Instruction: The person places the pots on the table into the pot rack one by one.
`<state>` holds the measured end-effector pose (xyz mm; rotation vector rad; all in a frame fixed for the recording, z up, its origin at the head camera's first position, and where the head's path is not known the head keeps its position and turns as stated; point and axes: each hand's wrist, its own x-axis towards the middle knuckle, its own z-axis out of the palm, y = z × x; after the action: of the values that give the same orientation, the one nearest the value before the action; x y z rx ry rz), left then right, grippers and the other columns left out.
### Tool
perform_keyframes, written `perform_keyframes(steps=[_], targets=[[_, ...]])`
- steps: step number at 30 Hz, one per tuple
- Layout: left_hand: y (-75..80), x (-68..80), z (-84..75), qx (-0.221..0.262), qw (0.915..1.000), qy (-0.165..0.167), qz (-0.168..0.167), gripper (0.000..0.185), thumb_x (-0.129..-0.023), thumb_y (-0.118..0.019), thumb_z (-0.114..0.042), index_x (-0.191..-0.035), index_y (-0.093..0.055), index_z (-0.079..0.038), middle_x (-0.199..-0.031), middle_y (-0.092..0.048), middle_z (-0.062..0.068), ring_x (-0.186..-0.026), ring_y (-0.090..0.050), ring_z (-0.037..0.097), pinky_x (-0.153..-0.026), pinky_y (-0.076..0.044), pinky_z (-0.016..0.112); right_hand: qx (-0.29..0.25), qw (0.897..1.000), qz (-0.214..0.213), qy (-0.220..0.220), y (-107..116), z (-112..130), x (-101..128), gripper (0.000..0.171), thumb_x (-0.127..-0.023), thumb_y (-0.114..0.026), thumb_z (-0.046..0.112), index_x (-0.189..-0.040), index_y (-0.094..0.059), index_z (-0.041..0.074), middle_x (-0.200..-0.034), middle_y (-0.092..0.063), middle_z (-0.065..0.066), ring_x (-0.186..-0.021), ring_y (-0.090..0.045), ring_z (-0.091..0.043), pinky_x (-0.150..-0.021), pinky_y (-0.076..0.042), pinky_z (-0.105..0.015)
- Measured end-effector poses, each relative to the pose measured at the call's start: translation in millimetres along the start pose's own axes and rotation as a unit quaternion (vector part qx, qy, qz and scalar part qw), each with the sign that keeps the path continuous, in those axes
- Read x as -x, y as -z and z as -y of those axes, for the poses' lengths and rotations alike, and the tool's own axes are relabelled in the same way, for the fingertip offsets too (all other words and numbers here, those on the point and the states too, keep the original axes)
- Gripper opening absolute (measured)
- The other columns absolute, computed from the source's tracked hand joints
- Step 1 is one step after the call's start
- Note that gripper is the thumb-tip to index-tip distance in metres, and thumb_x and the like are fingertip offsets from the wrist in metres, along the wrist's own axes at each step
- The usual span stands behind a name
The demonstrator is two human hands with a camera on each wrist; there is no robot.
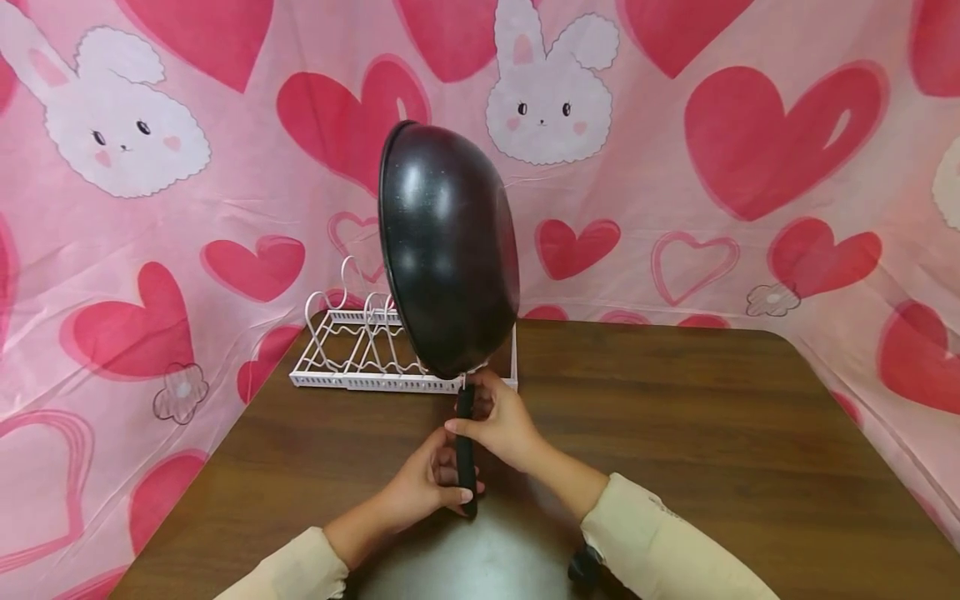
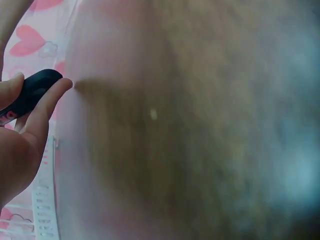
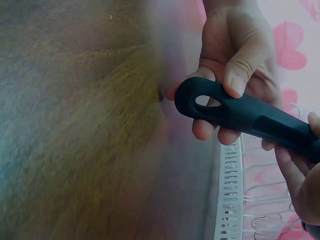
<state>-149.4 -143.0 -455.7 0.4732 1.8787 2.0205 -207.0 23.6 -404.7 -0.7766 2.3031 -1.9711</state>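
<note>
A black wok (image 1: 450,250) stands on edge in the air, its opening facing left, its rounded underside to the right and its black handle (image 1: 466,454) pointing down. My left hand (image 1: 412,492) grips the handle's lower end, thumb on the near side; in the right wrist view its fingers wrap the handle end (image 3: 240,110) beside the hanging hole. Higher up, close to the pan body, my right hand (image 1: 506,425) holds the same handle between thumb and fingers. The wok's inside is turned away from the head view.
Behind the wok, a white wire rack (image 1: 397,383) with looped dividers rests on the brown wooden table (image 1: 675,433); the wok hides its right part. Pink cloth (image 1: 630,183) with hearts and rabbits hangs around the table. Light glares off the table's front.
</note>
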Motion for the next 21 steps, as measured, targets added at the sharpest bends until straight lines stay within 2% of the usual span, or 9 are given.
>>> perform_keyframes(steps=[4,10,14,21], targets=[[5.8,0.6,0.9,0.008,0.9999,0.013,0.006,0.077,-0.081,-0.066,0.016,-0.143,-0.026,-0.004,-0.110,-0.053,0.035,-0.100,-0.065,0.044,-0.067,-0.058,0.052,-0.005,1.000,-0.006,-0.012,-5,-3,-3,0.054,-0.074,-0.081,-0.006,-0.119,-0.051,-0.005,-0.094,-0.067,-0.021,-0.084,-0.069,-0.031,-0.073,-0.057,-0.032],[14.3,4.2,0.7,0.000,0.9995,0.030,0.013,0.079,-0.081,-0.067,0.014,-0.144,-0.023,-0.002,-0.110,-0.055,0.032,-0.101,-0.064,0.044,-0.064,-0.058,0.052,0.005,1.000,-0.018,-0.020,-13,-10,-5,0.053,-0.073,-0.085,0.002,-0.115,-0.054,0.000,-0.088,-0.065,-0.009,-0.074,-0.065,-0.015,-0.064,-0.054,-0.025],[19.8,5.5,1.8,-0.009,0.9991,0.037,0.019,0.080,-0.081,-0.068,0.014,-0.145,-0.023,-0.002,-0.109,-0.057,0.030,-0.100,-0.065,0.041,-0.062,-0.058,0.052,0.002,0.999,-0.021,-0.027,-17,-12,-5,0.050,-0.073,-0.085,0.005,-0.114,-0.055,0.001,-0.088,-0.065,-0.010,-0.073,-0.064,-0.015,-0.063,-0.054,-0.025],[27.4,9.8,0.7,0.005,0.9975,0.052,0.049,0.076,-0.082,-0.067,0.013,-0.141,-0.022,0.001,-0.106,-0.058,0.030,-0.096,-0.066,0.039,-0.063,-0.058,0.051,-0.009,0.998,-0.033,-0.055,-24,-17,-6,0.053,-0.073,-0.085,0.005,-0.115,-0.055,-0.003,-0.087,-0.064,-0.007,-0.072,-0.063,-0.014,-0.061,-0.053,-0.024]])
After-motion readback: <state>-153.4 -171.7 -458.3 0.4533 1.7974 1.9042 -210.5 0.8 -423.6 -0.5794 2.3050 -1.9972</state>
